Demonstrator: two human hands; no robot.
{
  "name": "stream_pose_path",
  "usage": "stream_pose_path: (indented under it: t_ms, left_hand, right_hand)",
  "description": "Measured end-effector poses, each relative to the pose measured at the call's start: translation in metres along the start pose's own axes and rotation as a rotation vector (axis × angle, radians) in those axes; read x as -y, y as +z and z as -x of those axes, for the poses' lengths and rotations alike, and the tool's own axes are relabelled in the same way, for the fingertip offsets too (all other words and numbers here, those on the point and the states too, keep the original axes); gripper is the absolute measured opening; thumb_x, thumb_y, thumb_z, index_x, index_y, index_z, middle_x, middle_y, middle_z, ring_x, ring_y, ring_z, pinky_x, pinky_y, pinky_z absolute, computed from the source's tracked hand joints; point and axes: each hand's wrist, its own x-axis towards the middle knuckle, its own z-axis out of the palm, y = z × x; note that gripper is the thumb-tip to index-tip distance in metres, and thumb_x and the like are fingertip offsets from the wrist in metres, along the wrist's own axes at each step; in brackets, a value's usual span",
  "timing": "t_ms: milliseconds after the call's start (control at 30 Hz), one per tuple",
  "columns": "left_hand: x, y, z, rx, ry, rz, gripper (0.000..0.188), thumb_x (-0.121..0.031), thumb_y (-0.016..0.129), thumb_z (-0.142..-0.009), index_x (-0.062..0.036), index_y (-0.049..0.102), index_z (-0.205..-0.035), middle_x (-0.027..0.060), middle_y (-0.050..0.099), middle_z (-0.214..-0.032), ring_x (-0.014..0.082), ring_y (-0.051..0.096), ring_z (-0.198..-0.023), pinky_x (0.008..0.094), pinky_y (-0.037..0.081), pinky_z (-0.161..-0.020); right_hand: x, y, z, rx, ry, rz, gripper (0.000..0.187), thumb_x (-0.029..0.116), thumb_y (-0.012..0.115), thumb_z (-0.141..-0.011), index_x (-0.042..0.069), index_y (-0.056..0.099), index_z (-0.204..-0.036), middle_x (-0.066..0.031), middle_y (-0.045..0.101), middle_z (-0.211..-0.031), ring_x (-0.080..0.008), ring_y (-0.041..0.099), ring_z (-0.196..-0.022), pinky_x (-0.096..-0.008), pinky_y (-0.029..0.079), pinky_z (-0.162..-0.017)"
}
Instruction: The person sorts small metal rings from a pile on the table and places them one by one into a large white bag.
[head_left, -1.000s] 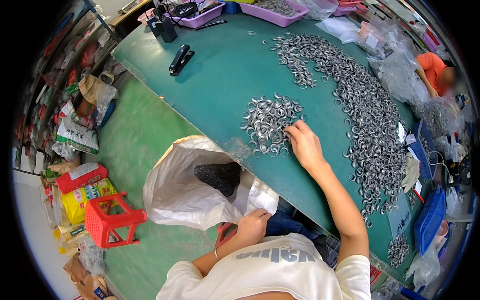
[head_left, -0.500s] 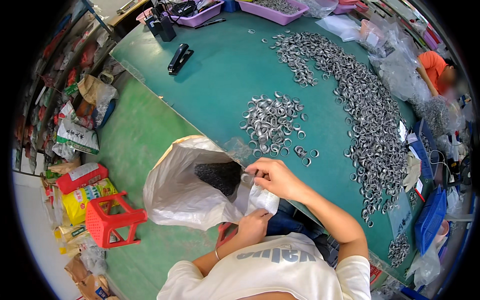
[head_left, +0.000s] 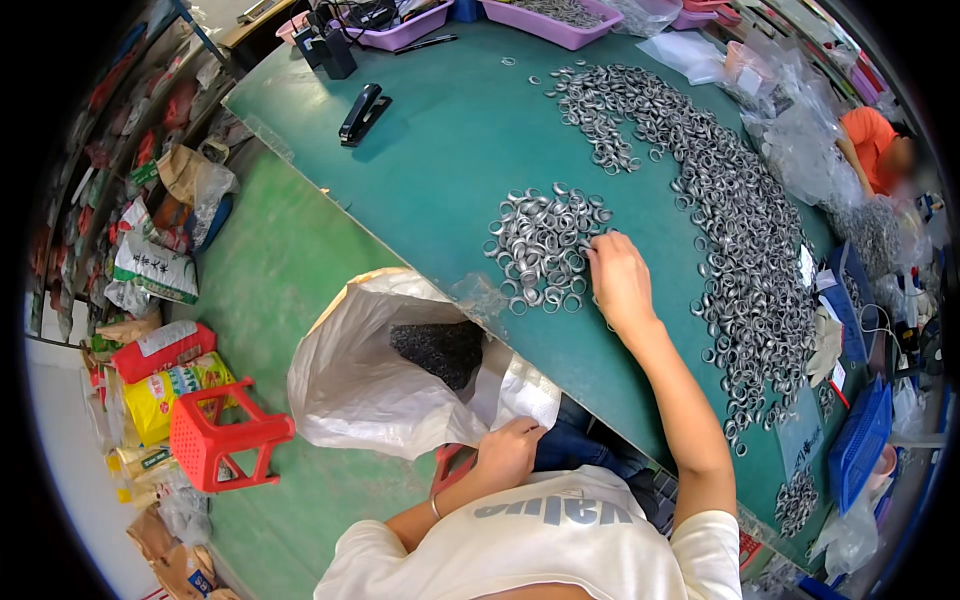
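Grey metal rings lie in a small pile (head_left: 540, 245) on the green table (head_left: 430, 130). At the pile's right edge is my right hand (head_left: 622, 280), fingers bent down and pinched together at the rings; what is between the fingertips is hidden. Below the table edge, my left hand (head_left: 508, 452) grips the rim of a large white woven sack (head_left: 350, 390), whose mouth gapes upward. Dark material (head_left: 437, 352) shows inside the sack.
A long curved heap of rings (head_left: 740, 230) covers the table's right side. A black stapler (head_left: 363, 115) lies at the far left. A red stool (head_left: 225, 435) stands on the floor. Purple trays (head_left: 560, 25) sit at the back; a person in orange (head_left: 868, 145) is at far right.
My right hand has moved from the sack's mouth up and right to the edge of the small ring pile. My left hand still holds the sack rim.
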Motion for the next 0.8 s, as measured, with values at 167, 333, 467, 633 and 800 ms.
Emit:
stream_pose_path:
  t_ms: [167, 333, 467, 633, 800]
  left_hand:
    - [-0.001, -0.003, 0.0, -0.003, 0.003, 0.016, 0.025, -0.004, 0.06, -0.075, -0.0091, 0.07, -0.098, 0.0063, 0.065, -0.095, 0.0281, 0.065, -0.081, 0.0391, 0.054, -0.065]
    - [-0.002, -0.002, -0.001, 0.003, -0.001, 0.004, 0.026, -0.003, 0.06, -0.074, -0.0089, 0.07, -0.098, 0.0065, 0.066, -0.096, 0.0278, 0.066, -0.083, 0.0382, 0.054, -0.067]
    - [-0.003, -0.003, -0.002, -0.011, 0.007, 0.005, 0.027, -0.003, 0.06, -0.074, -0.0088, 0.07, -0.098, 0.0064, 0.066, -0.097, 0.0275, 0.066, -0.084, 0.0381, 0.055, -0.067]
    - [-0.001, -0.001, 0.002, -0.019, -0.002, 0.004, 0.026, -0.003, 0.06, -0.074, -0.0084, 0.07, -0.098, 0.0064, 0.066, -0.097, 0.0277, 0.066, -0.083, 0.0388, 0.055, -0.067]
    - [-0.003, -0.003, 0.001, -0.025, -0.004, 0.029, 0.025, -0.003, 0.06, -0.076, -0.0091, 0.07, -0.098, 0.0061, 0.066, -0.097, 0.0285, 0.065, -0.081, 0.0402, 0.054, -0.065]
  right_hand:
    - [0.003, -0.026, 0.012, 0.238, 0.49, -0.654, 0.011, 0.011, 0.062, -0.089, 0.0, 0.064, -0.09, -0.0065, 0.063, -0.073, -0.0134, 0.055, -0.063, -0.0277, 0.045, -0.059]
    - [0.045, -0.034, 0.044, 0.549, 0.437, -0.991, 0.011, 0.014, 0.062, -0.092, 0.003, 0.064, -0.093, 0.0037, 0.061, -0.078, -0.0039, 0.052, -0.07, -0.0222, 0.043, -0.06]
    - [0.084, -0.03, 0.053, 0.525, 0.186, -0.852, 0.015, 0.006, 0.066, -0.085, -0.002, 0.062, -0.097, -0.0072, 0.063, -0.079, -0.0125, 0.057, -0.068, -0.0273, 0.047, -0.06]
    - [0.053, -0.01, 0.016, 0.132, 0.269, -0.648, 0.017, 0.002, 0.061, -0.085, -0.002, 0.063, -0.101, -0.0125, 0.066, -0.087, -0.0186, 0.063, -0.075, -0.0301, 0.05, -0.069]
    - [0.005, 0.009, -0.014, 0.041, 0.166, -0.203, 0.011, 0.003, 0.067, -0.078, 0.003, 0.065, -0.089, -0.013, 0.058, -0.096, -0.0313, 0.055, -0.094, -0.0416, 0.047, -0.082]
